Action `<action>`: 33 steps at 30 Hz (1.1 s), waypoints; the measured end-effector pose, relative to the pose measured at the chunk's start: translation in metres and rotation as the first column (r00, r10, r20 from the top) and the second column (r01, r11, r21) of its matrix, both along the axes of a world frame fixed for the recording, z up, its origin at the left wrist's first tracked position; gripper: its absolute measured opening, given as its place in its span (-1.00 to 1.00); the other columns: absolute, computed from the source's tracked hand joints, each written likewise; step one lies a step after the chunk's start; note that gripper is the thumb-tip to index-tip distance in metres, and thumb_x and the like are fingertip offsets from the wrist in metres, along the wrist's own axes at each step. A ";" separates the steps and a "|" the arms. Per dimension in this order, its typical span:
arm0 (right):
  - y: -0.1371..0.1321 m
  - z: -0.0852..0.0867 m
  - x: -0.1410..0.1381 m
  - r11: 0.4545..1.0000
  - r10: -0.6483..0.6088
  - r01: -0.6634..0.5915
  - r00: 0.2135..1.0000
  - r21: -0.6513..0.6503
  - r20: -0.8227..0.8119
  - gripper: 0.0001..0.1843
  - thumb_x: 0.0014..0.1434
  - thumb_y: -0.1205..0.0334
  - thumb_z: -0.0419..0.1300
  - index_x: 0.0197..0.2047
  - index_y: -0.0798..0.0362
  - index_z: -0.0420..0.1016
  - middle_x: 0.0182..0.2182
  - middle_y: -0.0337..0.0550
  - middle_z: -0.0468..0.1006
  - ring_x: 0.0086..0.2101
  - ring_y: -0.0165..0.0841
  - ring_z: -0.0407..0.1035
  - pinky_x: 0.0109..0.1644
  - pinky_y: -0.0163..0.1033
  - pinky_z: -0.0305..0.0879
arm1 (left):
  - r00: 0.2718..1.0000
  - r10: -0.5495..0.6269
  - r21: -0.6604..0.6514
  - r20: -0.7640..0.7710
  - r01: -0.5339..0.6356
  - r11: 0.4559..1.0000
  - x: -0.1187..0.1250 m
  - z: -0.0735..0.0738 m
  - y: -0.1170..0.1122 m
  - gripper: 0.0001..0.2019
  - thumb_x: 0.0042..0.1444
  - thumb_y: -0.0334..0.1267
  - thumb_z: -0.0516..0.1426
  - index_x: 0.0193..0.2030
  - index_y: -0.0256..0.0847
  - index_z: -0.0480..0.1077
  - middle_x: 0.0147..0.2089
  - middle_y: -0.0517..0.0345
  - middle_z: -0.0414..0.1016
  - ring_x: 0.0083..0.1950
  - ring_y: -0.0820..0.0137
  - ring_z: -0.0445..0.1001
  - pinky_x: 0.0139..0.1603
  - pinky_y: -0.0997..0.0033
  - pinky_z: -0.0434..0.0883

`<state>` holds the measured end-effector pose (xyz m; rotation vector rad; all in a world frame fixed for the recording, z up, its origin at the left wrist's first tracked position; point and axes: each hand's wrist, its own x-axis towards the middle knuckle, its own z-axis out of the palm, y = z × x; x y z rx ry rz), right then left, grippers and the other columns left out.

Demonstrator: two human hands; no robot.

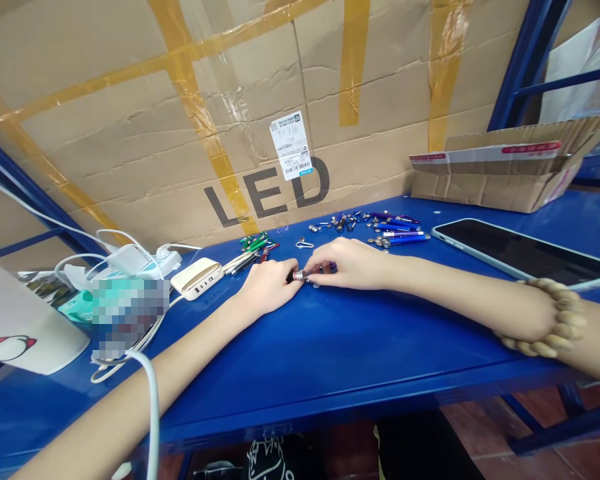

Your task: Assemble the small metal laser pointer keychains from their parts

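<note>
Saw both hands meet mid-bench (330,347). Left hand (270,285) and right hand (353,265) each had a fingertip grip closed on one silver part (299,275), held just above the bench between them. A purple bit showed under the right fingers; I could not tell whether it was joined to the part.

Containers: one flat box (505,170) at the far right, its contents hidden from me. One big carton (180,133) marked LED stood behind, taped shut.

Counts: one tablet (520,253) right of the hands. One white charger (197,277) to their left. Blue tubes (400,235) beyond the right hand, at least four. Green pens (253,241) beyond the left, too bunched to count. One bead bracelet (550,320) on the right wrist.
</note>
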<state>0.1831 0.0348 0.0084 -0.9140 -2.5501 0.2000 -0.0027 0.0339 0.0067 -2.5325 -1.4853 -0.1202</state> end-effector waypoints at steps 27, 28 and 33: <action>-0.003 0.003 0.003 0.997 -0.033 0.036 0.999 -0.073 0.039 -0.72 0.07 0.19 0.07 -0.14 -0.02 0.46 -0.35 -0.25 0.51 -0.44 -0.52 0.31 -0.41 -0.39 0.07 | 1.000 0.018 -0.023 -0.023 -0.019 1.000 0.002 0.002 -0.001 -0.77 0.07 -0.14 -0.12 -0.37 -0.14 0.30 -0.46 0.16 0.46 -0.35 0.27 0.45 -0.43 0.41 0.23; -0.003 0.003 0.003 0.996 -0.032 0.036 0.999 -0.076 0.043 -0.71 0.07 0.19 0.07 -0.13 -0.01 0.45 -0.36 -0.25 0.51 -0.45 -0.52 0.30 -0.42 -0.39 0.06 | 0.999 0.022 -0.025 -0.024 -0.022 0.999 0.002 0.002 -0.001 -0.77 0.07 -0.14 -0.11 -0.37 -0.14 0.31 -0.46 0.16 0.46 -0.35 0.27 0.45 -0.43 0.41 0.23; -0.007 0.004 0.002 0.996 -0.036 0.042 0.996 -0.077 0.080 -0.71 0.07 0.19 0.07 -0.12 0.00 0.40 -0.42 -0.26 0.49 -0.48 -0.51 0.28 -0.45 -0.38 0.01 | 1.000 0.018 -0.021 -0.018 -0.019 1.000 0.002 0.002 0.000 -0.77 0.07 -0.15 -0.11 -0.37 -0.14 0.32 -0.45 0.16 0.47 -0.35 0.28 0.45 -0.41 0.40 0.25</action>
